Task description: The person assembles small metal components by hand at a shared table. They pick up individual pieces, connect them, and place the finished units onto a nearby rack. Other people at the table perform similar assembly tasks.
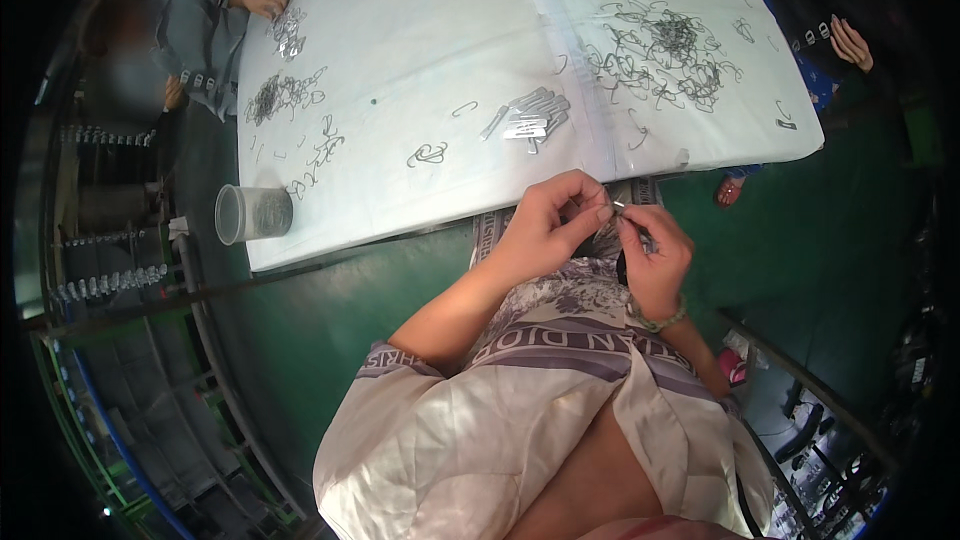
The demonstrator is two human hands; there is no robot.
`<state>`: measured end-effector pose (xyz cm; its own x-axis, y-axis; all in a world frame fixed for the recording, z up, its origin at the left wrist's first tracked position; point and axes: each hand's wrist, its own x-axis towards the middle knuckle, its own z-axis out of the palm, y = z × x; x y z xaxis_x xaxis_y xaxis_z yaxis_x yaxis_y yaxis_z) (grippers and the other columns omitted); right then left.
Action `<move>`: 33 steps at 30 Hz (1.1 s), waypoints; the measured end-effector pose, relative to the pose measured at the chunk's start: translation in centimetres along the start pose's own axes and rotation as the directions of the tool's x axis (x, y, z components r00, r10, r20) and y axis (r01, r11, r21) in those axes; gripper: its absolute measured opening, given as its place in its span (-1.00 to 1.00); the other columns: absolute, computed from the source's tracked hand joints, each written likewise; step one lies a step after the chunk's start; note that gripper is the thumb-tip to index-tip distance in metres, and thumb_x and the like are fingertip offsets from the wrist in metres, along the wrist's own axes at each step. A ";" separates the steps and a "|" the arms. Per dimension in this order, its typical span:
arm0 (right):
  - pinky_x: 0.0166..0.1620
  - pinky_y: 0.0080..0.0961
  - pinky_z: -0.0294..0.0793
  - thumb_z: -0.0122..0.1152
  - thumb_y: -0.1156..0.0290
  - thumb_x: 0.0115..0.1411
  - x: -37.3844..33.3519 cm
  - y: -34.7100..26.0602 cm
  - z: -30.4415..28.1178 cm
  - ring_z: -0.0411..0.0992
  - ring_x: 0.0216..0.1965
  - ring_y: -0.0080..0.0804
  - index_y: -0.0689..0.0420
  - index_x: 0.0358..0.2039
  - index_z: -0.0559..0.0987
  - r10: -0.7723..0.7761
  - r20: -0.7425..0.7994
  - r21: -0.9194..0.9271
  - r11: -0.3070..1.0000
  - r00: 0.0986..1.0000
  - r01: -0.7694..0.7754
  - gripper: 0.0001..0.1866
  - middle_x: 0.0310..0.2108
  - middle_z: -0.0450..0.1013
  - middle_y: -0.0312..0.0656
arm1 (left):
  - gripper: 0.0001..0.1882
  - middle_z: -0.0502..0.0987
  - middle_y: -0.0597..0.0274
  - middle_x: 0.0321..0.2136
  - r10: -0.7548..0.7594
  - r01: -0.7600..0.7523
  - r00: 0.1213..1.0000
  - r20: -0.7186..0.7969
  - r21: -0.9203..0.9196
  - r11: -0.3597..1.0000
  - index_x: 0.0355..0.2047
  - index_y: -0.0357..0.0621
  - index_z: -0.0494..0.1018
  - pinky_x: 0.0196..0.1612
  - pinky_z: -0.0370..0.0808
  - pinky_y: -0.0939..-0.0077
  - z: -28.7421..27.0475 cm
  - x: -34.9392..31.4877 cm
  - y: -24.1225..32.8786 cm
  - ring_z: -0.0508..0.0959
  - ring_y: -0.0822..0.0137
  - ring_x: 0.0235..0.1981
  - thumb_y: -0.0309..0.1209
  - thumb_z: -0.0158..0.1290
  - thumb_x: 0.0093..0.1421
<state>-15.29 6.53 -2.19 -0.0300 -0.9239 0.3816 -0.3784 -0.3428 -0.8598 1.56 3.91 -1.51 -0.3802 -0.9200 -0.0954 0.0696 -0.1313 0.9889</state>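
Closest in, over the lap and just short of the near edge of the desk [300, 250], the left hand [545, 225] and the right hand [655, 260] meet fingertip to fingertip. Each grip is narrow, pinched on a small metal wire piece [617, 208] held between them; its exact shape is too small to tell. A bead bracelet [655, 320] sits on the right wrist.

Just beyond the hands, on the white sheet of the desk, lies a short bundle of straight, light-coloured pieces [530, 115], laid roughly side by side, which looks like finished or sorted work. Left of that bundle are a bent wire hook [428, 153] and a few loose ones, and at the desk's near left corner stands a clear plastic cup [250, 212].

Farther off, right of the bundle, a large tangled heap of wire hooks [670, 50] is spread wide. Judging by this, only a small share is done and most of the pile is left to handle.

At the far left of the desk, another person's hand [265, 2] works a smaller pile of hooks [280, 95]. At the far right, a third person's hand [850, 40] rests beside the desk.
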 end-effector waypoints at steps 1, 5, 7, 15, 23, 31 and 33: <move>-0.36 -0.49 0.44 0.25 0.67 0.01 -0.1 -0.1 0.0 0.49 -0.45 -0.30 0.28 -0.37 0.56 -0.006 -0.001 -0.011 1.000 1.000 0.006 -0.87 -0.44 0.50 -0.11 | -0.95 0.47 0.41 -0.42 -0.009 0.009 1.000 -0.014 0.009 1.000 -0.34 -0.25 0.43 -0.34 0.31 0.74 0.0 -0.1 0.0 0.36 0.66 -0.40 -0.53 0.06 0.23; -0.36 -0.50 0.44 0.24 0.68 0.02 -0.3 -0.3 0.3 0.48 -0.46 -0.30 0.29 -0.36 0.56 -0.013 0.004 -0.012 1.000 1.000 0.013 -0.87 -0.45 0.49 -0.11 | -0.94 0.47 0.41 -0.43 -0.035 0.034 0.998 -0.048 -0.015 0.999 -0.35 -0.24 0.43 -0.37 0.31 0.75 -0.1 -0.4 -0.1 0.36 0.66 -0.43 -0.52 0.08 0.22; -0.37 -0.50 0.43 0.23 0.68 0.03 -0.3 -0.6 0.3 0.47 -0.46 -0.30 0.29 -0.36 0.56 -0.014 0.009 -0.032 0.999 1.000 0.015 -0.87 -0.45 0.48 -0.11 | -0.94 0.47 0.41 -0.44 -0.030 0.024 0.997 -0.066 -0.088 0.996 -0.35 -0.23 0.43 -0.38 0.31 0.76 0.0 -0.5 -0.4 0.37 0.65 -0.44 -0.52 0.08 0.21; -0.39 -0.49 0.41 0.23 0.67 0.02 0.0 -0.8 0.5 0.45 -0.47 -0.30 0.28 -0.39 0.56 -0.033 0.115 0.007 0.999 0.993 0.032 -0.90 -0.47 0.47 -0.12 | -0.95 0.48 0.22 -0.30 0.285 -0.282 0.958 -0.045 0.059 0.958 -0.29 -0.24 0.36 -0.15 0.40 0.53 -0.1 -1.1 -0.7 0.44 0.44 -0.24 -0.57 0.00 0.24; -0.34 -0.48 0.43 0.25 0.62 0.02 4.4 3.9 1.2 0.47 -0.44 -0.25 0.27 -0.39 0.61 -0.103 0.204 -0.006 0.994 0.974 0.106 -0.90 -0.46 0.50 -0.12 | -0.85 0.53 0.10 -0.33 0.530 -0.492 0.848 -0.006 0.364 0.791 -0.30 -0.22 0.38 -0.20 0.44 0.41 0.0 -2.6 -1.1 0.51 0.22 -0.30 -0.68 0.01 0.13; -0.17 -0.26 0.40 0.29 0.51 -0.06 8.4 7.1 10.6 0.36 -0.25 -0.14 0.22 -0.36 0.57 -0.354 0.449 -0.186 0.861 0.820 0.474 -0.81 -0.37 0.39 -0.14 | -0.79 0.50 0.09 -0.36 0.575 -0.509 0.817 -0.039 0.421 0.751 -0.31 -0.23 0.36 -0.24 0.45 0.39 0.3 -2.9 -1.8 0.50 0.16 -0.32 -0.73 0.02 0.05; -0.18 -0.29 0.42 0.25 0.50 -0.04 8.6 8.4 11.9 0.35 -0.28 -0.16 0.18 -0.46 0.52 -0.387 0.477 -0.250 0.801 0.789 0.544 -0.90 -0.40 0.36 -0.15 | -0.79 0.49 0.09 -0.37 0.575 -0.507 0.817 -0.042 0.423 0.751 -0.31 -0.23 0.36 -0.25 0.45 0.39 0.2 -2.9 -1.8 0.51 0.16 -0.33 -0.73 0.02 0.05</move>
<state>-7.68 -6.35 -10.14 0.5639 -0.6776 0.4721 -0.5503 -0.7346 -0.3969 2.39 6.92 -2.95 -0.2320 -0.8425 0.4861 -0.1450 0.5241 0.8392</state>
